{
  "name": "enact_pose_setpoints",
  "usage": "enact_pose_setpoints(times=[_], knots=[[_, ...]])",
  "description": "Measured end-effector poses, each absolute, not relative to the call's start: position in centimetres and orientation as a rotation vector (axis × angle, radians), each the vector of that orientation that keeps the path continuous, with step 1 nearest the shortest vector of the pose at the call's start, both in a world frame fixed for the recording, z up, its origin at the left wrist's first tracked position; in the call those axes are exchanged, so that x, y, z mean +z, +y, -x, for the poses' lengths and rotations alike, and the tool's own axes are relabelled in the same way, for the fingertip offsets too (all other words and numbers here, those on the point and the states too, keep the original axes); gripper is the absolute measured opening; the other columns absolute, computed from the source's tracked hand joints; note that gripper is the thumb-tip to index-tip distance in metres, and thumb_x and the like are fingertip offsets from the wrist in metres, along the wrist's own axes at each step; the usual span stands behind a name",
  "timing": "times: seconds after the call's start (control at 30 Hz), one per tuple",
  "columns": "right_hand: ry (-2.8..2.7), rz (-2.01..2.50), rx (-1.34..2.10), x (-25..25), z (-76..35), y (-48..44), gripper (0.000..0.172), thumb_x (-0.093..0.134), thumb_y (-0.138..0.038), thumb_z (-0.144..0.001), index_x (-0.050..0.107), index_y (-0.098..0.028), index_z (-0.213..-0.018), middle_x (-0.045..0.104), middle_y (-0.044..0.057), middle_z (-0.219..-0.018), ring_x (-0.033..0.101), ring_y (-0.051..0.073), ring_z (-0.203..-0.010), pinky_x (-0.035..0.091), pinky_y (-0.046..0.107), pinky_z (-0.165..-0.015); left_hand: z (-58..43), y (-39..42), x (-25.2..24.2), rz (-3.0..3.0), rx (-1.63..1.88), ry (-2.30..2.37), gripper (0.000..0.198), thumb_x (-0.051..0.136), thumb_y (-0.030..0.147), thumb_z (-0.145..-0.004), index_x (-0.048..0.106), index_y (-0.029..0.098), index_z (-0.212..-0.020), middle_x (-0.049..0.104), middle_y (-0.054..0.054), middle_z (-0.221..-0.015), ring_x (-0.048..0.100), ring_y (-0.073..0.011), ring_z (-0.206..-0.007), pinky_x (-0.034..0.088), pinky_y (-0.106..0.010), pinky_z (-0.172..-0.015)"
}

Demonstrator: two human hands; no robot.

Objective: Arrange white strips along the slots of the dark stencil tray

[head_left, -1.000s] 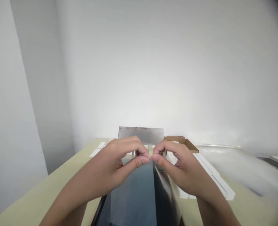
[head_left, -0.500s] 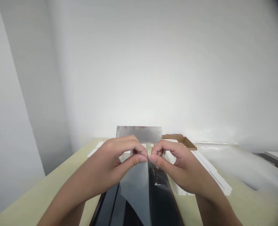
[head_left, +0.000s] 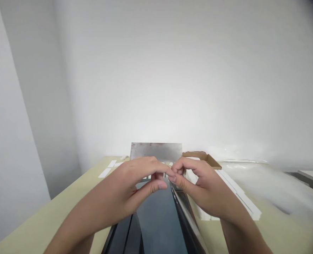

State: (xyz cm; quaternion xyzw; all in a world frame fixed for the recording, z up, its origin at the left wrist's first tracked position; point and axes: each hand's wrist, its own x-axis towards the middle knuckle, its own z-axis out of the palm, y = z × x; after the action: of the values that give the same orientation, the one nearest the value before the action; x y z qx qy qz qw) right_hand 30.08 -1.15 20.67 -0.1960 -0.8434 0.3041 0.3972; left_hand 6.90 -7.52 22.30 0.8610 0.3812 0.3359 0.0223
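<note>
The left hand (head_left: 122,187) and right hand (head_left: 201,188) meet, fingers (head_left: 159,170) pinched nearly shut, whatever they grip too thin to tell, just above a dark panel (head_left: 159,215) on the tabletop (head_left: 47,218), a metal plate (head_left: 155,150) beyond.

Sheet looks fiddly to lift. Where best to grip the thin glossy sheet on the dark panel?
The thin glossy sheet: probably its far end, pinched from above between thumb and fingertips, where the left hand and right hand are. It lies flat and thin on the dark panel, so a broad grip would likely find no edge.
</note>
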Motion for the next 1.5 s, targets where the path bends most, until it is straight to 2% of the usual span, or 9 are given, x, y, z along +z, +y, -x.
enact_pose_setpoints(times=[0.27, 0.4, 0.63, 0.77, 0.83, 0.9, 1.03, 1.2, 1.5], knots=[[-2.108, 0.493, 0.776, 20.6, -30.0, -1.0, 0.019, 0.064, -0.034, -0.105, 0.067, -0.024, -0.09, 0.063, -0.005, -0.082, 0.058, 0.011, -0.08, 0.045, 0.023, -0.073, -6.9, -7.4, 22.1, -2.683, 1.107, 1.21, 0.023, 0.059, 0.025, -0.11, 0.067, 0.04, -0.125, 0.073, 0.01, -0.107, 0.064, -0.0112, -0.094, 0.047, -0.022, -0.082], [-2.092, 0.518, 0.793, 20.6, -30.1, -1.0, 0.015, 0.064, -0.027, -0.104, 0.067, -0.024, -0.09, 0.064, -0.005, -0.083, 0.058, 0.011, -0.08, 0.045, 0.023, -0.073, -7.0, -7.4, 22.2, -2.685, 1.085, 1.211, 0.022, 0.058, 0.023, -0.11, 0.067, 0.04, -0.121, 0.072, 0.011, -0.105, 0.064, -0.01, -0.094, 0.047, -0.022, -0.083], [-2.091, 0.577, 0.838, 20.7, -30.1, -0.8, 0.017, 0.063, -0.033, -0.104, 0.069, -0.024, -0.091, 0.063, -0.003, -0.08, 0.058, 0.012, -0.077, 0.044, 0.024, -0.067, -7.1, -7.4, 22.1, -2.683, 1.088, 1.16, 0.018, 0.053, 0.018, -0.109, 0.065, 0.032, -0.108, 0.07, 0.007, -0.101, 0.063, -0.0108, -0.091, 0.047, -0.023, -0.082], [-2.064, 0.588, 1.092, 20.6, -30.9, -0.7, 0.021, 0.067, -0.042, -0.103, 0.066, -0.024, -0.093, 0.046, -0.009, -0.058, 0.04, 0.008, -0.05, 0.03, 0.022, -0.047, -6.9, -7.8, 22.3, -2.653, 1.028, 1.137, 0.019, 0.049, 0.015, -0.109, 0.062, 0.028, -0.106, 0.068, 0.004, -0.098, 0.062, -0.0125, -0.089, 0.047, -0.024, -0.081], [-2.036, 0.533, 1.246, 20.6, -31.5, -0.7, 0.02, 0.074, -0.04, -0.099, 0.066, -0.023, -0.093, 0.042, -0.011, -0.055, 0.033, 0.007, -0.045, 0.025, 0.02, -0.043, -6.6, -8.3, 22.6, -2.644, 0.949, 1.06, 0.021, 0.047, 0.014, -0.109, 0.062, 0.027, -0.104, 0.068, 0.002, -0.1, 0.062, -0.0132, -0.089, 0.048, -0.024, -0.081], [-2.007, 0.474, 1.353, 20.8, -32.1, -0.8, 0.02, 0.078, -0.038, -0.095, 0.067, -0.022, -0.091, 0.042, -0.011, -0.052, 0.031, 0.006, -0.043, 0.023, 0.019, -0.041, -6.1, -8.9, 22.9, -2.649, 0.852, 1.021, 0.023, 0.046, 0.014, -0.11, 0.063, 0.027, -0.103, 0.067, -0.001, -0.109, 0.065, -0.0145, -0.095, 0.05, -0.024, -0.082], [-1.976, 0.447, 1.411, 21.4, -32.8, -0.9, 0.022, 0.082, -0.036, -0.092, 0.068, -0.02, -0.087, 0.04, -0.011, -0.051, 0.029, 0.004, -0.042, 0.019, 0.017, -0.038, -4.9, -9.6, 23.2, -2.687, 0.703, 1.05, 0.026, 0.046, 0.015, -0.109, 0.067, 0.029, -0.101, 0.066, -0.005, -0.129, 0.062, -0.0212, -0.122, 0.055, -0.026, -0.084], [-1.958, 0.437, 1.387, 21.6, -32.9, -0.8, 0.024, 0.08, -0.039, -0.094, 0.067, -0.02, -0.086, 0.042, -0.011, -0.052, 0.029, 0.004, -0.041, 0.02, 0.017, -0.037, -3.9, -9.8, 23.2, -2.724, 0.709, 1.081, 0.026, 0.051, 0.016, -0.108, 0.071, 0.03, -0.101, 0.068, -0.006, -0.129, 0.059, -0.025, -0.13, 0.058, -0.028, -0.084], [-1.971, 0.517, 1.333, 21.9, -33.0, -0.6, 0.029, 0.077, -0.045, -0.096, 0.064, -0.02, -0.088, 0.04, -0.011, -0.054, 0.029, 0.005, -0.045, 0.02, 0.018, -0.041, -2.7, -10.7, 22.7, -2.717, 0.586, 1.203, 0.03, 0.048, 0.018, -0.109, 0.072, 0.035, -0.107, 0.07, -0.003, -0.126, 0.056, -0.0261, -0.138, 0.061, -0.029, -0.084]])
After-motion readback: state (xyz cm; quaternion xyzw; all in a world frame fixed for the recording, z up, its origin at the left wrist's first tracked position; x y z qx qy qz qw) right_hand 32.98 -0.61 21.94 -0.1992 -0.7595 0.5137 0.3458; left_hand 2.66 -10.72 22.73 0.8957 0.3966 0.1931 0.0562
